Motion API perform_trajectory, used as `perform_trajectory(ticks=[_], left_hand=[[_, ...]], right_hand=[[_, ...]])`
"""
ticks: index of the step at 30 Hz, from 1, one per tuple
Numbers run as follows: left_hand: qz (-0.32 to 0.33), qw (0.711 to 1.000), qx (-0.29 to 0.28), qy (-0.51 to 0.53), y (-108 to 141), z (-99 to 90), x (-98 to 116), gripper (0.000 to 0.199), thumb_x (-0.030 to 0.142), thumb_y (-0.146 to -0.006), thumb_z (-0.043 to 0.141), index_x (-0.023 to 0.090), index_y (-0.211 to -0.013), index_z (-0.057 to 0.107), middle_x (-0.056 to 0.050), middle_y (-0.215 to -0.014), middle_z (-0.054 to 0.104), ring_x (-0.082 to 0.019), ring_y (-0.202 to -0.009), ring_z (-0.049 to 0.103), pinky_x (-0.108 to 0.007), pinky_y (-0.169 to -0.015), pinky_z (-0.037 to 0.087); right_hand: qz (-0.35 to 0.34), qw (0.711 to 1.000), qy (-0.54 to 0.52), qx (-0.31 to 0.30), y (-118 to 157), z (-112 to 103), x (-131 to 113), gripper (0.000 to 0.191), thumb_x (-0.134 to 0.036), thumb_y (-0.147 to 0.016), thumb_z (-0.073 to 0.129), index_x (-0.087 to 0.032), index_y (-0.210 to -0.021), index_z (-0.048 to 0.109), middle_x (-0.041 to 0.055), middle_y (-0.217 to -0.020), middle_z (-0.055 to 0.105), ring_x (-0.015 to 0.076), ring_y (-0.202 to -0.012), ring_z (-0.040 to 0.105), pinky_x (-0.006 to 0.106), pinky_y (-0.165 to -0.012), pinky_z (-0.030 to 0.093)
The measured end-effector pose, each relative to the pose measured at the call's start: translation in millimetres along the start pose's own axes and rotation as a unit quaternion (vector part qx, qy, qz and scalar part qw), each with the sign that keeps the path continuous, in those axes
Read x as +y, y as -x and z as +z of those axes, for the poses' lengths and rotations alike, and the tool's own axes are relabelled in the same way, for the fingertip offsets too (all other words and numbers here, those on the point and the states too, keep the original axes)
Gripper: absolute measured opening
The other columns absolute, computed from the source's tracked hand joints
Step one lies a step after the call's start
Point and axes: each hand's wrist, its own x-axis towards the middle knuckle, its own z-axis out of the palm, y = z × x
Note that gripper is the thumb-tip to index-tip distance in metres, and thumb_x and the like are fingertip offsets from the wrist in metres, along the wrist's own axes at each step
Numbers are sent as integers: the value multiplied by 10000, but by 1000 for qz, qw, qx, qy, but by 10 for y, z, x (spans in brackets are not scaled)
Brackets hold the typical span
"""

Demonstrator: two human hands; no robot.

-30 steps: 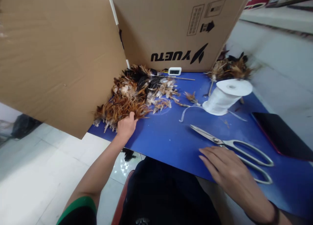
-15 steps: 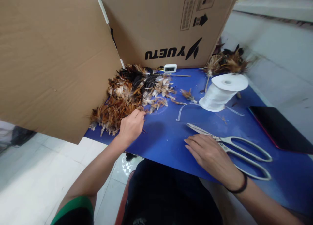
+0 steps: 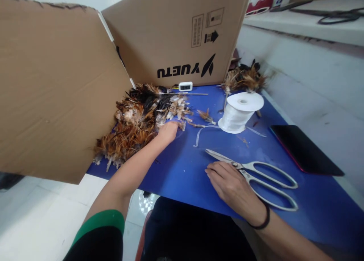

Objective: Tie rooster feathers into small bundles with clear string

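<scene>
Two bare hands are held at a blue tabletop [image 3: 182,181], one by feathers, one by scissors.
Brown, black and cream feathers [image 3: 136,124] are heaped at the tabletop's left, beside a cardboard panel [image 3: 62,83]. The heap's near right edge is reached by the left hand [image 3: 168,132]; its fingertips are hidden, so whether anything is gripped cannot be told. The right hand [image 3: 229,181] is laid palm down with fingers loosely bent, just beside the metal scissors [image 3: 246,168], which it partly covers; whether anything is held underneath cannot be told. Beyond the scissors a spool of white ribbon [image 3: 236,117] is stood upright, its loose end trailed toward the heap. A black-screened mobile device [image 3: 304,149] is laid farther right.
</scene>
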Motion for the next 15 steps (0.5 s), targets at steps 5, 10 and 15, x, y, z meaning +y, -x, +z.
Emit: perform_trajectory(ticks=[5,10,15], left_hand=[[-15,999,29,1,-344,-96,-35,277,154,-864,485,108,-1124,570,-161,-1053,647,-249,-992,641,-329,-856,488],[-21,989,140,51,-580,-203,-40,253,226,-890,457,171,-1092,599,-119,-1171,581,-214,-987,627,-303,-831,491],[61,985,141,75,-767,-249,50,296,162,-905,388,193,-1088,618,-78,-1079,653,-188,-1031,605,-302,-911,452]], right_hand=[[8,1000,-12,-6,-11,4,-14,193,-85,-896,472,-134,-915,658,80,-912,643,193,-901,564,371,-850,462],[17,1000,-12,-16,-9,32,-17,204,-67,-885,471,-138,-927,658,76,-921,638,191,-909,554,363,-856,453],[19,1000,0,-21,-15,11,-28,217,-88,-898,454,-143,-939,661,80,-908,646,197,-909,553,358,-834,456]])
